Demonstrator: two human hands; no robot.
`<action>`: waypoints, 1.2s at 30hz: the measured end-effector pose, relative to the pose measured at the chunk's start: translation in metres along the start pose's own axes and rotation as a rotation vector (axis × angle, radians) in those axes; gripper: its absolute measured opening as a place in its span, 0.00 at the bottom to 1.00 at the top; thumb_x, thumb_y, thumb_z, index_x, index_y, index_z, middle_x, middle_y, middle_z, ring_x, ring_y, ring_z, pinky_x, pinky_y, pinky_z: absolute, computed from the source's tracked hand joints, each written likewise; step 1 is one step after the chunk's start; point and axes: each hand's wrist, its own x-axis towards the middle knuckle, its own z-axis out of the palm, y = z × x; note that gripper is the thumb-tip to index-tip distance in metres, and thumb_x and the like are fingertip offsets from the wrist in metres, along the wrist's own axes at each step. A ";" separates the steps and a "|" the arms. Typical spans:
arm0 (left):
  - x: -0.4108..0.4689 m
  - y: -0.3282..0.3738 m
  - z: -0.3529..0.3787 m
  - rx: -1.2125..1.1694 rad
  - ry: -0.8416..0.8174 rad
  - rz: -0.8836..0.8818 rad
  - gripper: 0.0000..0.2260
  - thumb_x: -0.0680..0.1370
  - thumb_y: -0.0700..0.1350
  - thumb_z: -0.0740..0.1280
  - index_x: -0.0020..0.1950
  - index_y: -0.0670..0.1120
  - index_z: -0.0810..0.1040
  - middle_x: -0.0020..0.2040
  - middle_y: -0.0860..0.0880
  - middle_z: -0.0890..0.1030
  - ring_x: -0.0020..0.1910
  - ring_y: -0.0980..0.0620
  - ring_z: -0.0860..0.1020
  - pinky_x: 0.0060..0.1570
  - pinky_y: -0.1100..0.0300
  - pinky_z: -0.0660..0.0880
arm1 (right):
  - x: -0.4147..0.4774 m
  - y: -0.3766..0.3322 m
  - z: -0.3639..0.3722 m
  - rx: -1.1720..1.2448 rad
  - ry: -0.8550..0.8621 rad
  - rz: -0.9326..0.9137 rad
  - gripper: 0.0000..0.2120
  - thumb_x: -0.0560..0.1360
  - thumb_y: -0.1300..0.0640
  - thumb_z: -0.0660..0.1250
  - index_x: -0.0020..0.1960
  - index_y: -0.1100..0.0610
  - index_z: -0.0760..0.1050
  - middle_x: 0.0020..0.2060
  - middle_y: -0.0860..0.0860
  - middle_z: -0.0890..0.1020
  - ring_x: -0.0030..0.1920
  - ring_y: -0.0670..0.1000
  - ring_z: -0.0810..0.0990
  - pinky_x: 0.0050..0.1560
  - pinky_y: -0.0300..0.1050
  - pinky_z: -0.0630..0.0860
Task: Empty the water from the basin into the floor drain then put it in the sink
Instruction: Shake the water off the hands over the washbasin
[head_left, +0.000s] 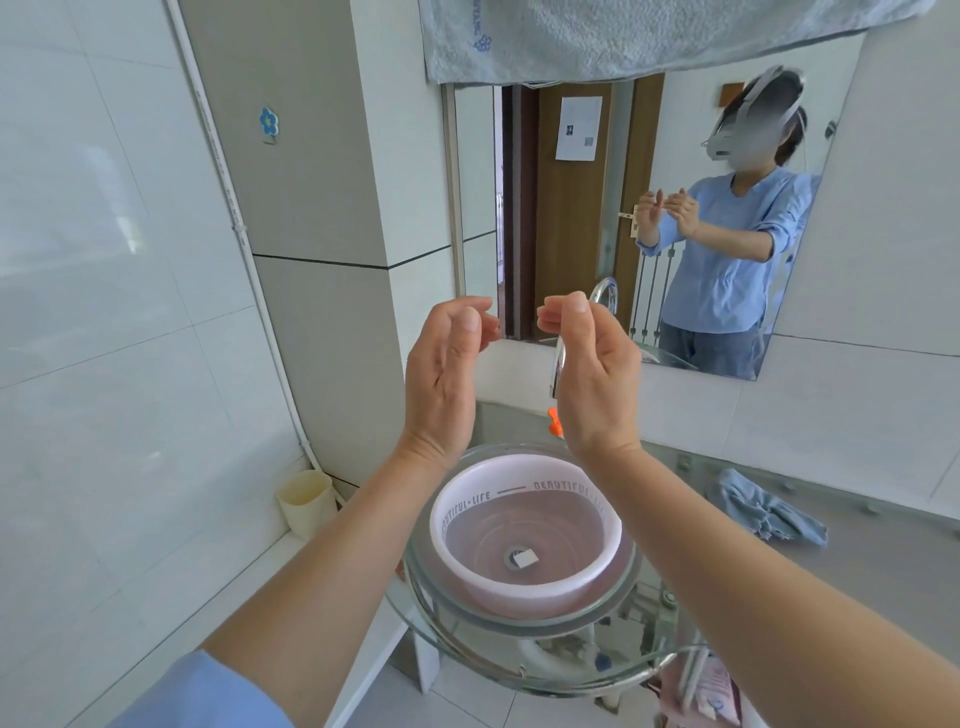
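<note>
A pale pink plastic basin (524, 582) with lettering inside its rim sits in the round glass sink (519, 626). Through its translucent bottom I see the sink drain. I cannot tell whether water is in it. My left hand (447, 374) and my right hand (592, 374) are both raised well above the basin, palms facing each other, fingers loosely curled and apart, holding nothing. The chrome faucet (558, 364) curves up behind my right hand, partly hidden by it. No floor drain is in view.
A mirror (597, 208) on the wall ahead reflects a person with both hands raised. A grey towel (623, 36) hangs above it. A blue cloth (763, 509) lies on the glass counter to the right. A cream cup (306, 501) stands on the left ledge. Tiled wall at left.
</note>
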 end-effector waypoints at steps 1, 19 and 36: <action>0.001 0.001 -0.001 -0.015 0.005 0.017 0.15 0.77 0.55 0.56 0.52 0.48 0.77 0.42 0.53 0.81 0.47 0.50 0.80 0.55 0.51 0.77 | -0.001 -0.002 0.000 0.023 -0.001 -0.021 0.17 0.78 0.47 0.55 0.47 0.55 0.79 0.40 0.48 0.82 0.44 0.44 0.80 0.46 0.28 0.73; 0.023 -0.003 -0.014 -0.003 -0.003 0.052 0.13 0.78 0.54 0.55 0.48 0.50 0.77 0.39 0.50 0.79 0.43 0.50 0.79 0.50 0.51 0.78 | -0.010 0.072 -0.008 -0.287 -0.258 0.234 0.13 0.80 0.52 0.57 0.49 0.57 0.77 0.39 0.50 0.81 0.45 0.51 0.80 0.51 0.49 0.76; -0.009 -0.074 -0.016 0.093 -0.071 -0.198 0.14 0.80 0.49 0.56 0.50 0.42 0.76 0.39 0.47 0.78 0.43 0.48 0.78 0.51 0.51 0.78 | -0.007 0.090 -0.003 -0.299 -0.217 0.284 0.15 0.80 0.52 0.57 0.49 0.60 0.78 0.41 0.54 0.82 0.44 0.52 0.80 0.49 0.47 0.75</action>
